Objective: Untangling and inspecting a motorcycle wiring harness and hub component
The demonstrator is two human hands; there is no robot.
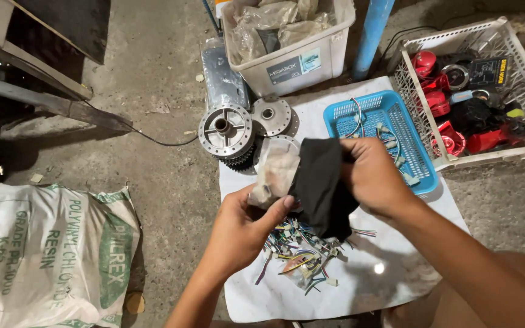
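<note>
Black cloth (322, 182) hangs pinched between both hands above a white sheet (390, 267) on the floor. Right hand (373, 176) closes its grip on the cloth's upper edge; left hand (241, 228) clamps the cloth together with a clear plastic bag (274, 173). Below lies a heap of small wire connectors (299, 252). Just beyond sit a blue basket (417, 161) and two metal hubs (226, 130).

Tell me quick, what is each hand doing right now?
Left hand: closed, pinching a clear plastic bag against the black pouch.
Right hand: closed, gripping the black pouch's upper right edge.
</note>
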